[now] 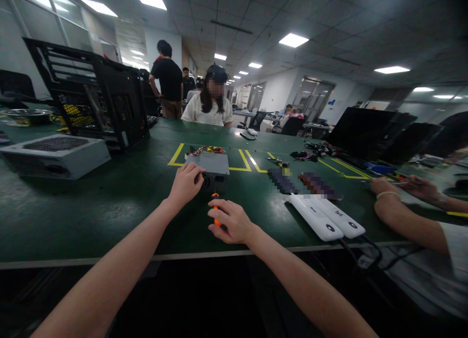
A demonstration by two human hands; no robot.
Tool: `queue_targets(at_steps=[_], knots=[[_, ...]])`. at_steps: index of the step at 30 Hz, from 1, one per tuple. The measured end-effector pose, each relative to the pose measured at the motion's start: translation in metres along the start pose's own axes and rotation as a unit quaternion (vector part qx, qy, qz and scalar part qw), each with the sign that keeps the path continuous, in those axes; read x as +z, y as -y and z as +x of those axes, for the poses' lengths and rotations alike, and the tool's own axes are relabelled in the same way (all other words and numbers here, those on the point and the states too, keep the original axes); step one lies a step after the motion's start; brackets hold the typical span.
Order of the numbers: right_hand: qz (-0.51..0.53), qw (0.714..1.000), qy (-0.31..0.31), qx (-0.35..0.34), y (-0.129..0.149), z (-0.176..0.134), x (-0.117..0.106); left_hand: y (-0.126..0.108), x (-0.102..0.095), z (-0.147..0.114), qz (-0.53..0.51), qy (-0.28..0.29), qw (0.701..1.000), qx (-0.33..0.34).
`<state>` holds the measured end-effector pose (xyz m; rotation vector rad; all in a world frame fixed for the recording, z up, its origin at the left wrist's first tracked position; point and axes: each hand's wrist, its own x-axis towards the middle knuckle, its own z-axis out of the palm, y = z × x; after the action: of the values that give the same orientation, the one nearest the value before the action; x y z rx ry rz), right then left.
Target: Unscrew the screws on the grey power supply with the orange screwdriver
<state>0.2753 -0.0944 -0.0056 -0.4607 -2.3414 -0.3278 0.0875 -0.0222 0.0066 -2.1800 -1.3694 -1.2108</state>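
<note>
A grey metal computer power supply (214,161) stands on the green table, its fan and socket side facing me. Bundled coloured wires (207,150) lie at its far side. My left hand (187,181) rests on its left front edge, fingers bent over the casing and closed on it. In my right hand (231,221) is a screwdriver (216,209) with an orange and black handle, gripped between thumb and fingers. The screwdriver's shaft points away from me at the power supply's front face. Whether its tip sits in a screw is too small to tell.
A second power supply (60,155) and an open black computer case (98,94) stand at left. Two white devices (325,216) with cables, and blurred phone-like items (282,181), lie at right. A co-worker's hands (383,186) work at far right; another person (210,102) sits opposite.
</note>
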Motion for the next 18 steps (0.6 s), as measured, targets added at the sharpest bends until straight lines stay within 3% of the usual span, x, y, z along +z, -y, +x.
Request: queue_targets(at_steps=[5,11,18], knots=[[-0.013,1.000,-0.002,-0.012,-0.0004,0.0012,0.0011,-0.0005,-0.0006,-0.0009,-0.002,-0.003,1.000,-0.007],[-0.091,0.992,0.021,-0.080,0.0015,0.0055,0.0037,-0.0023,-0.0005,-0.0017,0.011,-0.001,1.000,-0.006],[-0.071,0.997,-0.010,-0.022,0.0022,0.0006,-0.0013,-0.0064,-0.0008,-0.0018,0.024,0.001,1.000,-0.017]])
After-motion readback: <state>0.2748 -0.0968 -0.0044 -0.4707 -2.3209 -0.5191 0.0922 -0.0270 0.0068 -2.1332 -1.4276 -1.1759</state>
